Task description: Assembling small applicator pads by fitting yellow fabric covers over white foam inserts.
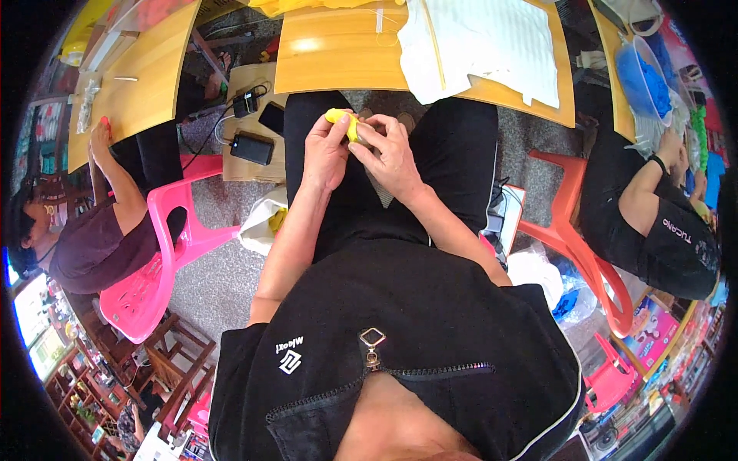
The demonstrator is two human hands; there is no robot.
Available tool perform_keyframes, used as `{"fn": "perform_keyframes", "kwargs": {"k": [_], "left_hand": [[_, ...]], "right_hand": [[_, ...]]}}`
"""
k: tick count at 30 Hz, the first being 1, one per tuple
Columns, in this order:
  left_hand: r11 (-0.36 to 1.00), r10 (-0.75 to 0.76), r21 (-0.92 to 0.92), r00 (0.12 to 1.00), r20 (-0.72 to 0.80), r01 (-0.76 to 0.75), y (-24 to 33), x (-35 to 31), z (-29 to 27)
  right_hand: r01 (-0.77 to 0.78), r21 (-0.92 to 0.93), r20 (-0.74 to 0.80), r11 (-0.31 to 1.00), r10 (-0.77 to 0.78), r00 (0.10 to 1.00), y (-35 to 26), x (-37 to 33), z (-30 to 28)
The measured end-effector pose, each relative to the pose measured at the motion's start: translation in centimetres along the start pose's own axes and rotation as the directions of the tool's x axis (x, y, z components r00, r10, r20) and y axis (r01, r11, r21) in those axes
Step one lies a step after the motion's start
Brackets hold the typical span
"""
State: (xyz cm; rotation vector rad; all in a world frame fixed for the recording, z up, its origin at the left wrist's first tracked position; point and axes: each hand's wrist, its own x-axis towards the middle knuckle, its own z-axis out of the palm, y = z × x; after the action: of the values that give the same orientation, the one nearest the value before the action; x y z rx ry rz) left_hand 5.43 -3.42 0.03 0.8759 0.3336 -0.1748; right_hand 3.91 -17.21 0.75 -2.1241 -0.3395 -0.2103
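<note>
A small, bright yellow, soft-looking piece [353, 129] is held between my two hands, above my lap and just short of the table edge. My left hand [326, 154] is closed on its left end, thumb and fingers pinching it. The fingers of my right hand [390, 154] are bent around its right side, thumb pointing toward it. Its exact kind cannot be made out, as my fingers cover part of it. Beyond my hands, a white sheet [484, 46] with a yellow strip [436, 44] across it lies on the wooden table [330, 61].
Two black phone-like devices [251, 148] and cables rest on cardboard at lower left of the table. A pink chair [157, 253] with a seated person is at left. An orange chair [573, 223] stands at right, near another person beside a tub [644, 77] of blue material.
</note>
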Motion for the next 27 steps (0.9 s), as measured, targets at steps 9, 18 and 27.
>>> {"fn": "perform_keyframes", "kwargs": {"k": [9, 18, 27], "left_hand": [[0.981, -0.167, -0.094, 0.985, 0.047, 0.171, -0.7, -0.3, -0.4], [0.993, -0.021, -0.116, 0.999, 0.042, 0.026, -0.3, 0.2, 0.3], [0.996, -0.057, -0.062, 0.996, 0.061, 0.061, -0.9, -0.4, -0.5]], "right_hand": [[-0.193, 0.312, 0.042, 0.93, 0.189, 0.981, -1.0, 0.7, 0.1], [0.041, 0.012, -0.125, 0.999, -0.039, 0.991, -1.0, 0.6, -0.8], [0.028, -0.081, 0.026, 0.996, -0.026, 0.999, -1.5, 0.7, 0.6]]}}
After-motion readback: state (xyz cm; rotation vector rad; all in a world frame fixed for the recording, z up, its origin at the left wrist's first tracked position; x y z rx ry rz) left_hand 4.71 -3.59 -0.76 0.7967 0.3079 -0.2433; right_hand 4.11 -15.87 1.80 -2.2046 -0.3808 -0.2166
